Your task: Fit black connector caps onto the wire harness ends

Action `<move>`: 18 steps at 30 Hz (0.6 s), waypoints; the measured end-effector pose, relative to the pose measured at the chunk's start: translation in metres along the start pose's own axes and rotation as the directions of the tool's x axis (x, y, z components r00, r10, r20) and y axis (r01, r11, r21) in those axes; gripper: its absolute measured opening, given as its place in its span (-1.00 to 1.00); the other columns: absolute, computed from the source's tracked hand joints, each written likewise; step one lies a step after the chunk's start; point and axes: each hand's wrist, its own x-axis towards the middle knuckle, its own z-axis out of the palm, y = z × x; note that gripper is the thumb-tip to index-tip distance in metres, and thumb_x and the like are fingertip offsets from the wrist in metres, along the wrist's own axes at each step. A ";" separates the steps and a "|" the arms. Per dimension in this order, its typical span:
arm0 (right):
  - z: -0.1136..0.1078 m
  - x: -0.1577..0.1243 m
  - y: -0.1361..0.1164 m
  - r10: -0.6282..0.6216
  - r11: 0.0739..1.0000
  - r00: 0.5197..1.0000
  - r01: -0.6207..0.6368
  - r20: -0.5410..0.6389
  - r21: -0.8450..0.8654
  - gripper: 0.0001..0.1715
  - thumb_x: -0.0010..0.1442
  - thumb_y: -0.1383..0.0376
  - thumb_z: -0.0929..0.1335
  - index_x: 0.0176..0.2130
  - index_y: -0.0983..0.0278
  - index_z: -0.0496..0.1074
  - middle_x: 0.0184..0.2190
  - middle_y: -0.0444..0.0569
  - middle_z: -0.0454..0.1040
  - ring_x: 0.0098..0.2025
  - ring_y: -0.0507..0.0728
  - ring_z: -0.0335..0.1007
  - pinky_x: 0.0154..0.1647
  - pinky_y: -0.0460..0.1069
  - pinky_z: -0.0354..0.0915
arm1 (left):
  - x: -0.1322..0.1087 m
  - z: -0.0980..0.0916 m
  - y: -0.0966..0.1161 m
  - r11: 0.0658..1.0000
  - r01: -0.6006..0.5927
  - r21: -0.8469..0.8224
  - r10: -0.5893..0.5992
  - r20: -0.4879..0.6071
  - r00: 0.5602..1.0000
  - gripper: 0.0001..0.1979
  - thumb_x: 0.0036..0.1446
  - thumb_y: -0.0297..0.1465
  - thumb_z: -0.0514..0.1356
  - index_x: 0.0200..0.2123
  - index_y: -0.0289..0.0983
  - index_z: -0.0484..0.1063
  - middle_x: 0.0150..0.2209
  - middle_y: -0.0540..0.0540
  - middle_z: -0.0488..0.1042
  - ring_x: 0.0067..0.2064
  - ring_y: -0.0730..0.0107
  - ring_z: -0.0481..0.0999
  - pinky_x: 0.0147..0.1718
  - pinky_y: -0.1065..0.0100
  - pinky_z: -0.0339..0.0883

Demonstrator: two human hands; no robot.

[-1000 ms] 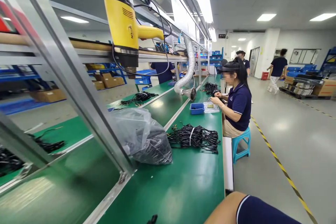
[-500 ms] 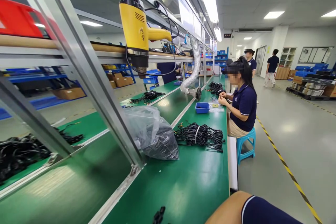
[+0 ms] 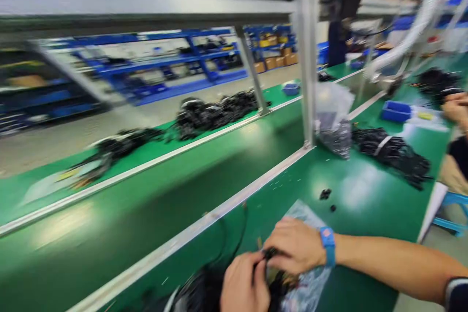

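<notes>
At the bottom of the head view, my left hand [image 3: 243, 283] and my right hand [image 3: 295, 244] meet over the green bench. Both are closed on a small black connector [image 3: 269, 253] pinched at their fingertips; blur hides its exact shape. A blue band circles my right wrist. Under my hands lies a clear plastic bag [image 3: 310, 287], with dark pieces and thin wire ends near it. Left of my left hand, a bundle of black cables [image 3: 199, 290] is partly cut off by the frame. Several small black pieces [image 3: 325, 194] lie beyond my right hand.
A metal post [image 3: 309, 58] rises from the bench beside a plastic bag of black parts [image 3: 334, 131]. A tied black cable bundle [image 3: 393, 153] and a blue bin [image 3: 396, 111] lie farther right. A co-worker's hand [image 3: 457, 107] shows at the right edge.
The view has swung left and down. Both my hands are now visible, with the black connector between them; before, only an upper arm and sleeve showed.
</notes>
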 end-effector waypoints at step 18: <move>-0.013 -0.020 -0.011 0.039 0.976 0.998 -0.027 -0.051 0.216 -0.90 0.38 0.25 0.30 -0.14 0.24 0.37 -0.31 -0.06 0.47 -0.25 0.16 0.32 -0.19 0.11 0.16 | -0.010 -0.002 0.022 0.984 0.177 -0.009 -0.175 0.086 0.981 -0.85 0.32 -0.52 0.06 -0.32 -0.22 0.31 -0.35 -0.04 0.43 -0.27 0.29 0.40 -0.26 0.27 0.25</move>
